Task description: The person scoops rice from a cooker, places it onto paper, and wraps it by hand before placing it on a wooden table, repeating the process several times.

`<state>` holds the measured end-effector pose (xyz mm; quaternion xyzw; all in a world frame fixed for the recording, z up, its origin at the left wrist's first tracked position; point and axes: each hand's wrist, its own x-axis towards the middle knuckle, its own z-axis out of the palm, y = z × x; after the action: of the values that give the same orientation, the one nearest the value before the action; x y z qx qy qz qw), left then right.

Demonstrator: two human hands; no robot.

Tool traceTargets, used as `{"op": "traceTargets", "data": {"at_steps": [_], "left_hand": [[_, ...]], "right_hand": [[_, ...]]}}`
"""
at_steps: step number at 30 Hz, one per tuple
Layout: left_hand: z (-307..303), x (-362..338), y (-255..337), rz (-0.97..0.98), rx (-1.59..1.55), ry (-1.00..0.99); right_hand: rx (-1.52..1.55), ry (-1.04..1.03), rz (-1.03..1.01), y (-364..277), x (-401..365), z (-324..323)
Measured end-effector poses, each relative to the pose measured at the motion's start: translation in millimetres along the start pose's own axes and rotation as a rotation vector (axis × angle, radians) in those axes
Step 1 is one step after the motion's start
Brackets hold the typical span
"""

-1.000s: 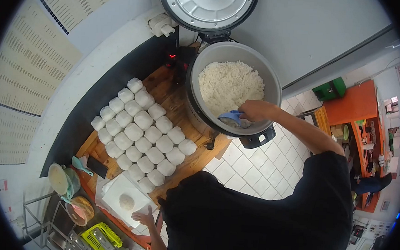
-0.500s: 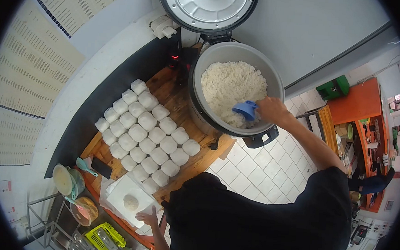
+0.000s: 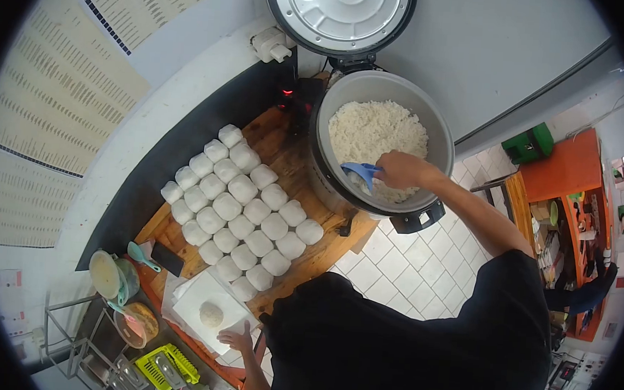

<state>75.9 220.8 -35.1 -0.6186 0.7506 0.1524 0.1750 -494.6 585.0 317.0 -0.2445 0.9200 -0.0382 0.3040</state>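
Note:
My right hand (image 3: 403, 170) is closed round the handle of a blue scoop (image 3: 358, 173), inside the grey pot of a rice cooker (image 3: 441, 121). The scoop sits at the near left side of the cooked white rice (image 3: 376, 131), some rice showing in its bowl. Resting on the edge of a stack of white paper sheets (image 3: 195, 299), my left hand (image 3: 237, 339) has its fingers stretched out and holds nothing. Beside those fingers a rounded mound of rice (image 3: 210, 315) lies on the top sheet.
Several white paper-wrapped bundles (image 3: 227, 206) stand in rows on the wooden counter (image 3: 262, 131). The cooker's lid (image 3: 344, 18) is raised. A dark phone (image 3: 167, 258), a light-blue spoon (image 3: 140, 254), tubs (image 3: 107, 275) and a yellow-green basket (image 3: 165, 368) are at the lower left.
The scoop has moved left through the rice with my right hand, toward the pot's near left wall. My left hand stays at the paper's edge. The whole view has shifted slightly.

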Motion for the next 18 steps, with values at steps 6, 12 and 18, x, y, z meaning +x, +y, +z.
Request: {"op": "traceTargets", "data": {"at_steps": [6, 12, 18], "left_hand": [[3.1, -1.4, 2.1, -0.013, -0.043, -0.014], [2.5, -6.1, 5.2, -0.016, -0.025, 0.024], [19.0, -5.1, 0.3, 0.023, -0.089, 0.140]], "right_hand": [[0.283, -0.160, 0.073, 20.3, -7.8, -19.4], [0.846, -0.320, 0.144, 49.1, 6.8, -3.9], [0.115, 0.036, -0.080, 81.3, 74.7, 58.7]]}}
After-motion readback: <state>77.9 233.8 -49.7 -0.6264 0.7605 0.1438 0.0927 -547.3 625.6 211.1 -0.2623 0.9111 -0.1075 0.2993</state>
